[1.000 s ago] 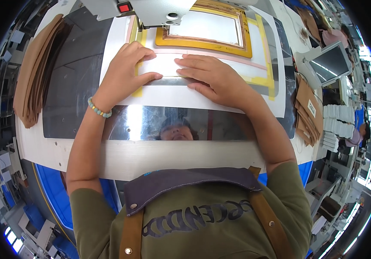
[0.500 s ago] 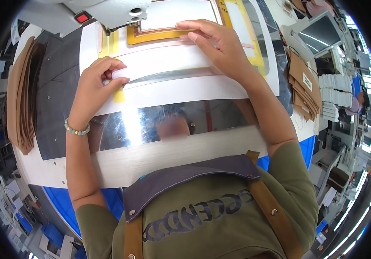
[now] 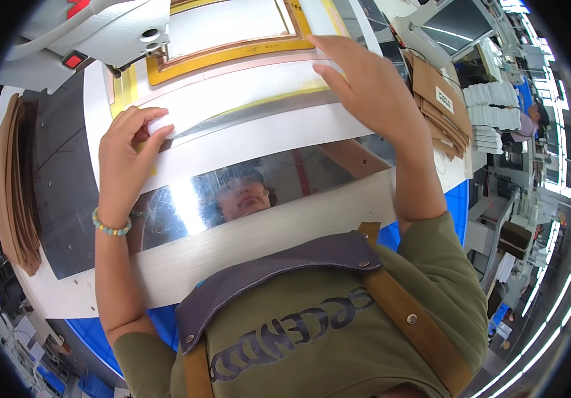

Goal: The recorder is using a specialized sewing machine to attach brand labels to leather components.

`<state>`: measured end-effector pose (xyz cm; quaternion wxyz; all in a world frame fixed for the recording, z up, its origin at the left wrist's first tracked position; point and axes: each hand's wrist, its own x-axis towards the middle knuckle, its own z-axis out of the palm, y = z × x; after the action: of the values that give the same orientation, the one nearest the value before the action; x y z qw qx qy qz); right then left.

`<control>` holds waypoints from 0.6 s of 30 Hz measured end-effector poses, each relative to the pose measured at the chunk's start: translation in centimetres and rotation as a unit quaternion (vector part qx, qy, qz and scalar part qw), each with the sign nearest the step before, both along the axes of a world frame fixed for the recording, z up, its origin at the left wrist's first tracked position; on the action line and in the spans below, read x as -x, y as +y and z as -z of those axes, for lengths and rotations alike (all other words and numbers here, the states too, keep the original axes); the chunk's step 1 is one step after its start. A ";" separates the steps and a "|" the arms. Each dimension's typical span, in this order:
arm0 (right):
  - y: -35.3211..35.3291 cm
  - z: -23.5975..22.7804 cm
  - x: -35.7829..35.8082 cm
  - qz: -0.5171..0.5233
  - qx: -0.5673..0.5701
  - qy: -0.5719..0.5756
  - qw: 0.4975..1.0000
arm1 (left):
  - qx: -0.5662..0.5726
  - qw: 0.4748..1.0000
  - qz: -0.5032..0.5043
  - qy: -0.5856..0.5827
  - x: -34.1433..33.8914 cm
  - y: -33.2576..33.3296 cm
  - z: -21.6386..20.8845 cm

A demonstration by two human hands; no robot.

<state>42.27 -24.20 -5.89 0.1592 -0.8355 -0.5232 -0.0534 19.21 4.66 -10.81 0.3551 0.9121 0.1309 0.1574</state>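
Observation:
My left hand (image 3: 126,149) has its thumb and fingers closed around a small white piece (image 3: 158,124) at the left end of a clear plastic strip (image 3: 252,109). What exactly the piece is, I cannot make out. My right hand (image 3: 378,89) is held with fingers apart and nothing in them, by the right corner of a yellow frame (image 3: 232,56). The frame has a brown inner border around a white panel (image 3: 222,30). Beneath lies a large white sheet (image 3: 199,159), with yellow tape (image 3: 121,96) along the left side.
A sewing machine head (image 3: 99,40) overhangs the far left. Nearer me is a shiny metal plate (image 3: 285,176). Brown pieces (image 3: 13,186) are stacked at the left; more brown pieces (image 3: 441,99) and folded white stacks (image 3: 494,106) lie right, near a monitor (image 3: 461,30).
The whole view has shifted, so the table sits further left in it. My right hand has moved rightward along the frame to its corner. My left hand keeps its pinch.

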 end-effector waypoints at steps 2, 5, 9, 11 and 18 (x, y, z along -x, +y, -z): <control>-2.1 1.9 0.7 0.012 0.017 -0.017 1.000 | 0.035 0.999 0.023 -0.002 0.1 0.5 -0.4; -3.1 3.9 1.9 0.002 0.034 0.022 0.999 | 0.067 0.996 0.058 0.010 0.5 1.3 -0.5; -1.8 4.8 4.4 -0.021 -0.015 0.025 0.999 | 0.070 0.996 0.045 0.019 0.4 1.6 -0.3; -1.4 4.5 4.8 -0.045 -0.032 0.038 0.998 | 0.070 0.997 0.036 0.019 0.4 1.4 -0.3; 2.4 0.7 2.7 -0.078 -0.086 0.003 0.993 | 0.132 0.991 0.010 0.023 0.4 1.4 0.3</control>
<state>39.62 -21.83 -6.55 0.2356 -0.7757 -0.5796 -0.0828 18.84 6.09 -11.14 0.4711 0.8618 0.1498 0.1140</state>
